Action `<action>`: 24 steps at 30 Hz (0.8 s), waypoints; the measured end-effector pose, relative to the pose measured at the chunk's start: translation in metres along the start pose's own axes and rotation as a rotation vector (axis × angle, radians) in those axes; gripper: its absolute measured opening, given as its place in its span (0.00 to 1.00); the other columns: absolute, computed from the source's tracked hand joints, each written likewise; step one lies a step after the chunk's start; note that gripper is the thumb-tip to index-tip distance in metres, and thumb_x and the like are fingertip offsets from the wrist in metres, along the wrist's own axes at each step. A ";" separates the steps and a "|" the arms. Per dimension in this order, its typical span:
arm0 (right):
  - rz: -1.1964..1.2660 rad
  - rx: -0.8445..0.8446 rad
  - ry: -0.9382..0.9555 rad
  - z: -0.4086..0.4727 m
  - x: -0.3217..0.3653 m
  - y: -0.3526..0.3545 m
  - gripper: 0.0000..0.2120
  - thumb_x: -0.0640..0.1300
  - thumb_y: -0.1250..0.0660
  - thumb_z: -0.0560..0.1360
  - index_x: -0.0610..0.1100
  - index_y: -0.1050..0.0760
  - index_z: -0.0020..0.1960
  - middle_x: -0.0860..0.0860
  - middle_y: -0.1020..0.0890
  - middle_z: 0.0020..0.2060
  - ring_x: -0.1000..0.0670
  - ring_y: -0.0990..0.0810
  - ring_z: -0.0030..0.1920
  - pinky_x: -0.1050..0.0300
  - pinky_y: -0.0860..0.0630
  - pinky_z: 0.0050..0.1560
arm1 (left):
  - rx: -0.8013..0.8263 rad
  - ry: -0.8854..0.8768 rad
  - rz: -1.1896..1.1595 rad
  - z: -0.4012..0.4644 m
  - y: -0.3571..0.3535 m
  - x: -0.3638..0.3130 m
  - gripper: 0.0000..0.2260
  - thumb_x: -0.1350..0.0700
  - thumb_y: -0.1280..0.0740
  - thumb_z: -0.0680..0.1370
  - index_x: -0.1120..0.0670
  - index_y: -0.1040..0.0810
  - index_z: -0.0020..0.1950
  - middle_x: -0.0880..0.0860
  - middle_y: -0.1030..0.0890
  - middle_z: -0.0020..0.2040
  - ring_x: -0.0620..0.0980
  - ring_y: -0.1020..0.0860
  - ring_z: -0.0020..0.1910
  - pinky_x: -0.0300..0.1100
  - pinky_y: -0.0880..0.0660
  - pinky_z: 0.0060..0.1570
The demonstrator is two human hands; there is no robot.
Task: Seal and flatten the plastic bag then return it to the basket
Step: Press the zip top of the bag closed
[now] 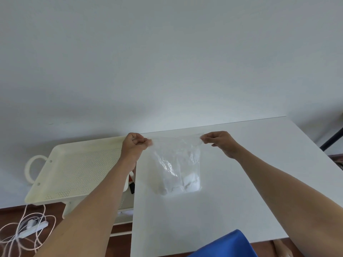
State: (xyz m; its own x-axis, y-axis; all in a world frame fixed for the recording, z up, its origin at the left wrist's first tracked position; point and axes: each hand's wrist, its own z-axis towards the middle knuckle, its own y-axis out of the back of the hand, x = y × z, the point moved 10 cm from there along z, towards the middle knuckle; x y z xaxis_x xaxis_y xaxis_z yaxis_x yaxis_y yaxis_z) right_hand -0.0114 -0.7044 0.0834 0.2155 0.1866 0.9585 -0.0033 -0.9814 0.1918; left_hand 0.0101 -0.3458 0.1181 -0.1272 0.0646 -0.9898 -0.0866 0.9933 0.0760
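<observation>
A clear plastic bag (176,164) hangs stretched between my two hands above the white table (241,201), its bottom resting on the tabletop with something white inside. My left hand (134,145) pinches the bag's top left corner. My right hand (220,141) pinches the top right corner, pulling the upper edge taut. The cream perforated basket (74,169) stands to the left of the table, beside my left forearm.
The basket tops a cream cart with a looped handle (31,169). A white power strip with coiled cable (31,227) lies on the wooden floor at lower left. Blue fabric (228,245) shows at the table's near edge. A white wall is behind.
</observation>
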 end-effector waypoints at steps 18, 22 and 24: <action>0.059 0.198 -0.029 0.005 0.005 -0.025 0.24 0.57 0.20 0.64 0.44 0.13 0.56 0.53 0.12 0.57 0.52 0.17 0.59 0.55 0.26 0.59 | 0.115 0.085 0.104 0.010 -0.015 0.019 0.06 0.58 0.27 0.77 0.58 0.16 0.53 0.53 0.16 0.47 0.43 0.16 0.40 0.34 0.21 0.39; 0.054 0.232 -0.021 0.008 0.011 -0.033 0.22 0.55 0.20 0.65 0.44 0.12 0.54 0.53 0.12 0.58 0.53 0.18 0.62 0.57 0.26 0.60 | 0.103 0.064 0.160 0.010 -0.017 0.015 0.03 0.57 0.28 0.78 0.54 0.17 0.50 0.52 0.16 0.44 0.47 0.17 0.45 0.40 0.22 0.50; 0.051 0.203 -0.010 0.011 0.013 -0.032 0.13 0.48 0.21 0.71 0.42 0.13 0.52 0.50 0.12 0.56 0.51 0.17 0.61 0.57 0.26 0.60 | 0.111 0.066 0.177 0.009 -0.018 0.014 0.03 0.56 0.28 0.79 0.54 0.17 0.50 0.52 0.15 0.46 0.48 0.18 0.47 0.41 0.22 0.51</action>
State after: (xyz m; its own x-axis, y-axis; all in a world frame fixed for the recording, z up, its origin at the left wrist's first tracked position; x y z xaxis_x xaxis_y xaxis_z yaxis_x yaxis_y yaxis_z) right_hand 0.0025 -0.6714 0.0877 0.2294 0.1366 0.9637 0.1819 -0.9787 0.0954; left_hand 0.0184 -0.3621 0.1019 -0.1955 0.2362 -0.9518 0.0520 0.9717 0.2304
